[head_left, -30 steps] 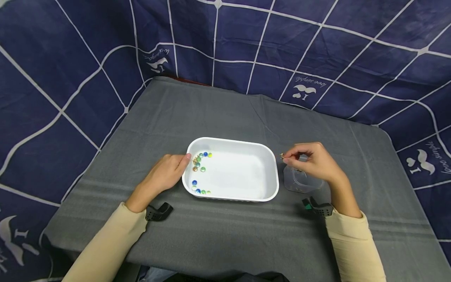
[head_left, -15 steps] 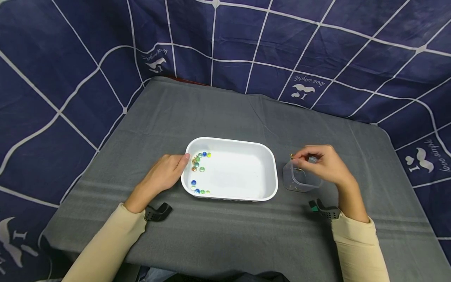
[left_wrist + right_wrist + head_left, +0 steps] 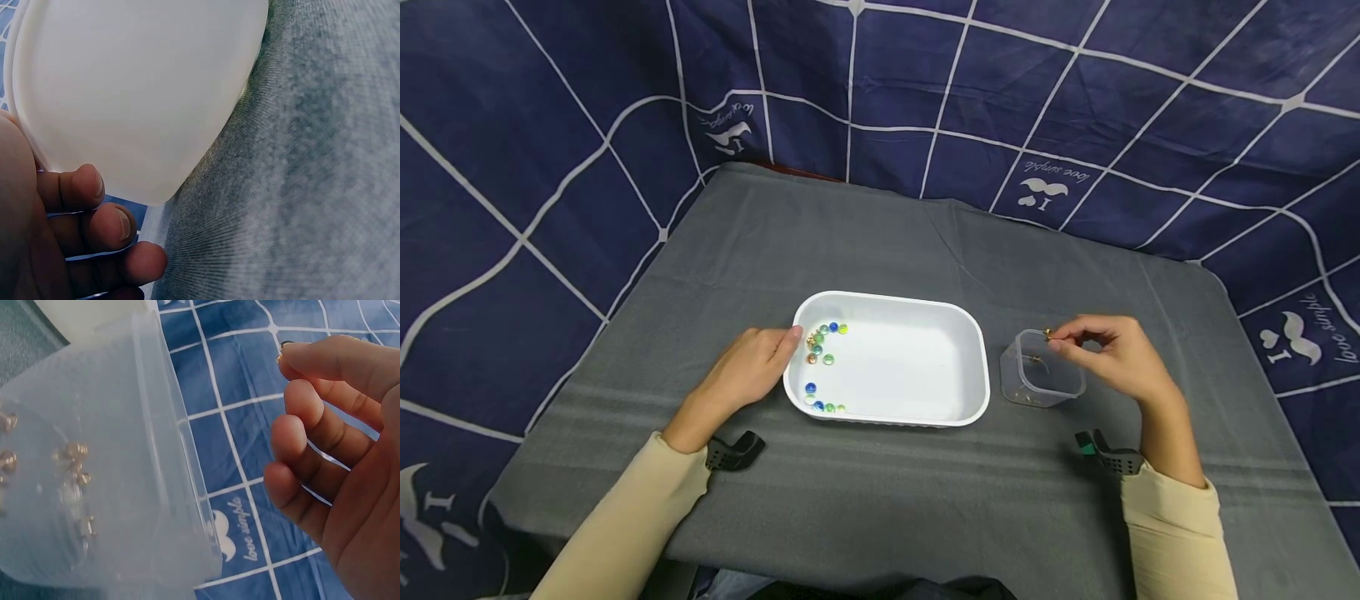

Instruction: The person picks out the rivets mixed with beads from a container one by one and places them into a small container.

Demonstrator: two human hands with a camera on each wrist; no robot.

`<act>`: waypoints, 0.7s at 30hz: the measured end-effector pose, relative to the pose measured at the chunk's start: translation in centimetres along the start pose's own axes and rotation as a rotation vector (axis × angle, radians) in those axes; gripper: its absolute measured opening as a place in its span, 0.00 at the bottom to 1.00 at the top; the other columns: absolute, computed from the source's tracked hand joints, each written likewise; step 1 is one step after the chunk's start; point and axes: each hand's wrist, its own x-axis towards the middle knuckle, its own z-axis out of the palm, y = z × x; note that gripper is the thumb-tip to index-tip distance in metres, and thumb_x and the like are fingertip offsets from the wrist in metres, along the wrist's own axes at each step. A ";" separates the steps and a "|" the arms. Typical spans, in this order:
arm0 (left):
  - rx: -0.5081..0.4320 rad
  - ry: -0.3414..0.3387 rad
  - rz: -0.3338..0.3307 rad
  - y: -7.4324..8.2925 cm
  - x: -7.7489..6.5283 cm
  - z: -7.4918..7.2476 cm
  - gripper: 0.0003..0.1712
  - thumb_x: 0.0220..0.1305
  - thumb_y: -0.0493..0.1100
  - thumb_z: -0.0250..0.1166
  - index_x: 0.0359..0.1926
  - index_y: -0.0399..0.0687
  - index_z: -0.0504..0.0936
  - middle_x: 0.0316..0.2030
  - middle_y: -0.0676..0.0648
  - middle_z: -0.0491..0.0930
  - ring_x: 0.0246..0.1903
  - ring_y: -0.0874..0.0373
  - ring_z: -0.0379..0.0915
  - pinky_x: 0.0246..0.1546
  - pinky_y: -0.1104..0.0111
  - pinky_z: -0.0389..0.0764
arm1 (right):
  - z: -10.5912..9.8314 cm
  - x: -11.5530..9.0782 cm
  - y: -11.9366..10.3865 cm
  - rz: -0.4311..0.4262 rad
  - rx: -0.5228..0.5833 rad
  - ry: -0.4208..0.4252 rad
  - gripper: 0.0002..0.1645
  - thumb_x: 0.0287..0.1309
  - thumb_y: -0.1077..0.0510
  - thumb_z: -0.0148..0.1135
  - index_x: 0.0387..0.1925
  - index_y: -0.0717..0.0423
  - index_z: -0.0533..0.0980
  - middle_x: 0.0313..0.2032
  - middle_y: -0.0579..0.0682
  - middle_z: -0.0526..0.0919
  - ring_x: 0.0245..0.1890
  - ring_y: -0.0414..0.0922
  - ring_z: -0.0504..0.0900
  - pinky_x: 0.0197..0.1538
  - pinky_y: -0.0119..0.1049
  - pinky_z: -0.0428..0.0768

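Note:
My left hand (image 3: 747,371) grips the left end of a white plastic tray (image 3: 910,362), thumb over the rim. In the left wrist view, curled fingers (image 3: 112,226) lie along the tray's outer wall. Glass marbles (image 3: 810,388) in blue, green, yellow and amber lie inside, along its left side. Thumb and index finger of my right hand (image 3: 1108,357) pinch a small gold-coloured piece (image 3: 1048,333) above the far edge of a clear plastic container (image 3: 1021,385). Several similar gold pieces (image 3: 77,450) show through the container's wall in the right wrist view.
Grey cloth (image 3: 850,242) covers the table. A dark blue curtain (image 3: 910,75) with white grid lines hangs around its back and sides. The container stands just right of the tray. Each wrist wears a black mount (image 3: 733,451).
My right hand has moved right with the gold piece, from beside the tray's right rim to over the container, uncovering more of it. The left hand keeps its grip on the tray.

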 end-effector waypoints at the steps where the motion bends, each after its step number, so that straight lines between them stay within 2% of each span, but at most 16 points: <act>1: -0.001 0.000 -0.001 0.0 0.0 0.0 0.27 0.79 0.48 0.45 0.23 0.45 0.78 0.19 0.47 0.75 0.22 0.54 0.70 0.26 0.58 0.72 | -0.1 -0.1 0.0 0.003 -0.001 0.003 0.16 0.44 0.82 0.67 0.29 0.62 0.84 0.26 0.50 0.83 0.28 0.33 0.77 0.30 0.25 0.72; 13: 0.012 0.003 -0.008 0.0 0.0 0.0 0.28 0.79 0.48 0.45 0.20 0.47 0.75 0.17 0.47 0.72 0.22 0.53 0.69 0.25 0.59 0.71 | -1.2 -1.0 0.0 0.035 -0.021 0.056 0.14 0.47 0.82 0.66 0.30 0.63 0.83 0.28 0.46 0.84 0.28 0.33 0.77 0.31 0.25 0.72; 21: 0.013 -0.004 -0.014 0.0 0.0 0.1 0.28 0.80 0.49 0.44 0.23 0.45 0.77 0.18 0.47 0.73 0.22 0.53 0.69 0.26 0.59 0.71 | -1.4 -1.3 0.2 0.053 -0.042 0.075 0.10 0.49 0.79 0.68 0.30 0.64 0.83 0.28 0.48 0.85 0.28 0.33 0.77 0.29 0.25 0.71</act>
